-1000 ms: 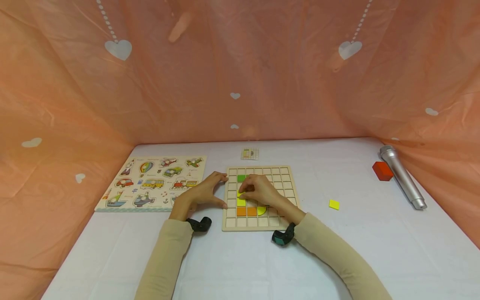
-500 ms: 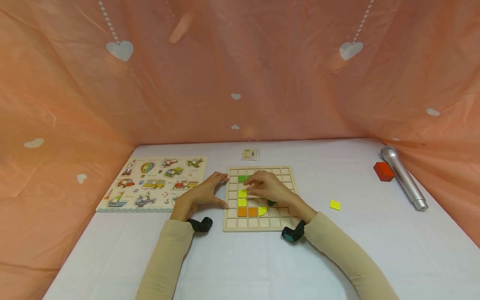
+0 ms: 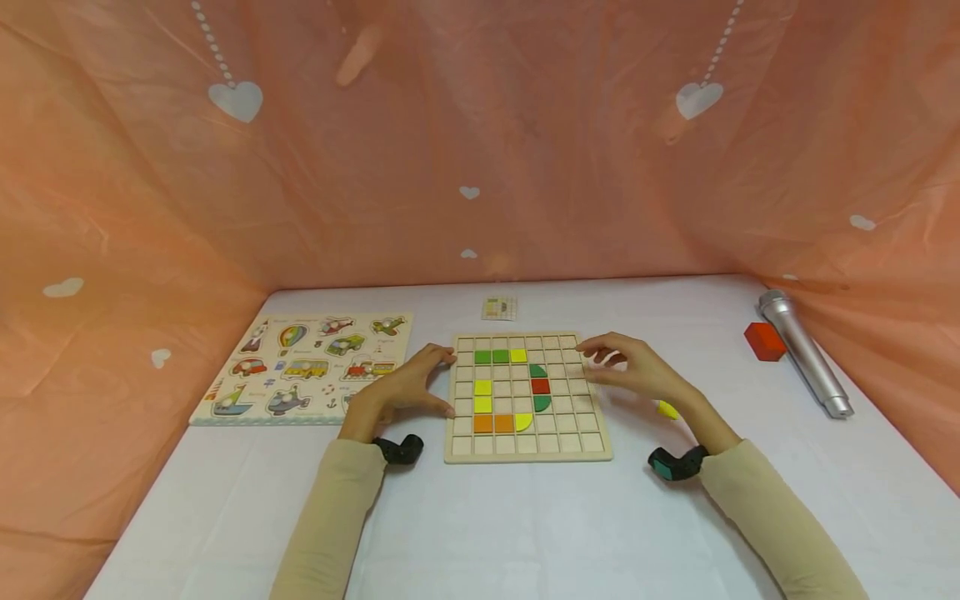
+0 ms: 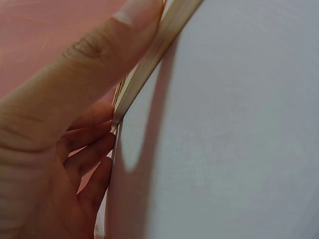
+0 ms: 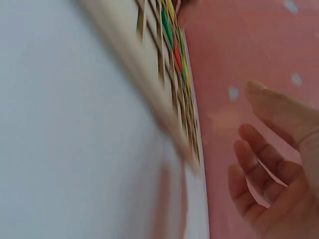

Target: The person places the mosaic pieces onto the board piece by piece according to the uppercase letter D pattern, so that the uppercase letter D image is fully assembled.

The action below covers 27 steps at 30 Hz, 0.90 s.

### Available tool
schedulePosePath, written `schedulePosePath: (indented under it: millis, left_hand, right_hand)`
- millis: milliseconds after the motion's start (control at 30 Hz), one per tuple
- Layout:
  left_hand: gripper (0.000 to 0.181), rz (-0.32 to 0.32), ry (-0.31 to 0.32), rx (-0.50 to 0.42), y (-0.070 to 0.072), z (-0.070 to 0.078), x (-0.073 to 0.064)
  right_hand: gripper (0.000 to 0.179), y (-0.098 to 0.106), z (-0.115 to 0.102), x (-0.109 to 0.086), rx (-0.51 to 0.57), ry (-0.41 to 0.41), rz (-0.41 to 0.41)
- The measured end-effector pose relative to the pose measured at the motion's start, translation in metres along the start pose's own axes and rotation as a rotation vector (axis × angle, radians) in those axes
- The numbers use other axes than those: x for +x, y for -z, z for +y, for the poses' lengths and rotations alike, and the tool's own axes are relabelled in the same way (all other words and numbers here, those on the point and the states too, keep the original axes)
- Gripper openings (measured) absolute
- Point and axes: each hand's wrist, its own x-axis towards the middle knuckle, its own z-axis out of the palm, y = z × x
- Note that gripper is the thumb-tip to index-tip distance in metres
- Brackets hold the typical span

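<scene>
A wooden grid board (image 3: 570, 446) lies flat on the white table. My left hand (image 3: 405, 387) touches its left edge with thumb and fingertips; the left wrist view shows the thumb on the wooden edge. Near the board's right edge, my right hand (image 3: 633, 367) is raised, fingers loosely bent and holding nothing. In the grid sit green squares (image 3: 492, 357), yellow squares (image 3: 483, 396), orange squares (image 3: 493, 423), a yellow quarter-round tile (image 3: 523, 422), a red square (image 3: 540, 387) and green quarter-round tiles (image 3: 542, 403). A loose yellow tile (image 3: 667, 410) lies partly hidden by my right forearm.
A vehicle picture puzzle (image 3: 300, 367) lies to the left of the board. Behind the board is a small pattern card (image 3: 499, 308). At the far right are a red block (image 3: 765, 342) and a silver microphone-shaped object (image 3: 806, 354). A pink curtain (image 3: 480, 142) stands behind the table.
My right hand has moved right, off the tiles to the board's right edge, uncovering the red, green and upper yellow tiles. My left hand has stayed at the left edge.
</scene>
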Motion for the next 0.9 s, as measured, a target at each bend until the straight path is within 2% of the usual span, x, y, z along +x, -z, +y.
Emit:
schedulePosePath:
  millis: [167,400,500,600,733,900]
  left_hand:
    - [0.091,0.002,0.001,-0.001,0.000,0.001,-0.001]
    - [0.093,0.004,0.021,-0.011,0.000,0.002,-0.002]
    - [0.094,0.001,0.032,-0.015,0.000,0.001,-0.002]
    - [0.095,-0.001,0.041,-0.023,0.000,0.000,-0.002]
    - [0.094,-0.001,0.037,-0.011,-0.001,0.000,-0.001]
    - [0.093,-0.001,0.028,0.009,0.000,0.001,-0.001]
  right_hand:
    - [0.043,0.021,0.027,-0.027,-0.046,-0.061,-0.011]
    - [0.055,0.039,0.037,-0.053,-0.116,-0.175,-0.076]
    - [0.055,0.043,0.040,-0.061,-0.145,-0.202,-0.104]
    - [0.047,0.044,0.043,-0.066,-0.156,-0.204,-0.107]
    - [0.042,0.045,0.043,-0.068,-0.185,-0.208,-0.108]
    - [0.040,0.051,0.038,-0.068,-0.216,-0.257,-0.144]
